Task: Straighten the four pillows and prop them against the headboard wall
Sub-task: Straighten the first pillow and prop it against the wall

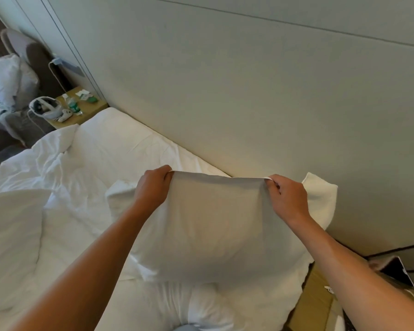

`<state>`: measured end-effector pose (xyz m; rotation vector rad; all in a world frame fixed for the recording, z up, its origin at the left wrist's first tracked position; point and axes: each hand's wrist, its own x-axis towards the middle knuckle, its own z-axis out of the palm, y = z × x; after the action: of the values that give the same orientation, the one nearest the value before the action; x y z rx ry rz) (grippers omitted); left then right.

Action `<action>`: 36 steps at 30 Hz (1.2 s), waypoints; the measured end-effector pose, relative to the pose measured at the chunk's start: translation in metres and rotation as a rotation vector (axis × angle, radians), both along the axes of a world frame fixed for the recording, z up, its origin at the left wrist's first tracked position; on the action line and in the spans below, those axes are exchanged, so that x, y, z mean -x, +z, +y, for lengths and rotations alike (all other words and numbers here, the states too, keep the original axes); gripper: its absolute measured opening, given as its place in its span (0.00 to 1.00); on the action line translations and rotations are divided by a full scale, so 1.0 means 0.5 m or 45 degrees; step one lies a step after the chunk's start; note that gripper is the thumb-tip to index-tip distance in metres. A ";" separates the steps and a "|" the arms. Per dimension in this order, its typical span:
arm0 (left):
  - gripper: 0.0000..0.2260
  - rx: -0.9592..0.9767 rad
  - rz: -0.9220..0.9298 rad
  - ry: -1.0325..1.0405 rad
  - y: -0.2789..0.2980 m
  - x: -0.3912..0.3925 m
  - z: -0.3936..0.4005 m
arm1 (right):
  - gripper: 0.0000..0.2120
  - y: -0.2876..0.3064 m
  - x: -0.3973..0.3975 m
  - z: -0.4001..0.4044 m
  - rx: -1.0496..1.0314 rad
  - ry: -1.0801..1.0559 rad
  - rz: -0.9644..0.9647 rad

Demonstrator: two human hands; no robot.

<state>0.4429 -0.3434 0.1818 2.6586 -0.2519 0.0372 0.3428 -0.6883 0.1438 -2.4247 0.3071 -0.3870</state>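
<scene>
I hold a white pillow [215,225] upright over the bed, close to the pale headboard wall [225,91]. My left hand [153,187] grips its top left corner and my right hand [287,199] pinches its top right corner. Behind it a second white pillow [320,194] leans at the wall, mostly hidden. A third pillow [10,235] lies at the left on the bed. Another pillow [201,304] lies below the held one, at the near edge.
A crumpled white duvet [58,168] covers the bed's left side. A wooden nightstand [91,108] at the far left holds a headset, a controller and a bottle. A chair with bedding [7,84] stands beyond it. A second nightstand [318,304] is at the right.
</scene>
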 end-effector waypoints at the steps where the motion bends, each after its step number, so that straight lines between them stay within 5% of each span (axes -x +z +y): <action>1: 0.15 0.007 -0.019 -0.014 0.006 -0.006 0.005 | 0.17 0.011 0.000 0.007 0.014 -0.023 -0.020; 14: 0.15 0.091 -0.284 -0.240 0.111 -0.161 -0.005 | 0.19 0.170 -0.001 0.037 0.229 -0.222 -0.179; 21: 0.13 -0.020 -0.091 -0.301 -0.002 -0.162 0.018 | 0.20 0.090 0.055 0.098 0.206 -0.189 0.137; 32: 0.15 0.038 -0.239 -0.285 0.035 -0.262 0.049 | 0.22 0.149 -0.021 0.128 0.296 -0.182 0.006; 36: 0.14 -0.006 -0.148 -0.320 0.007 -0.290 0.028 | 0.20 0.109 -0.043 0.120 0.256 -0.216 0.129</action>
<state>0.5877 -0.3296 0.1852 2.6121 -0.6223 0.1111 0.3642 -0.6283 0.1982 -2.6290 0.5440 -0.3858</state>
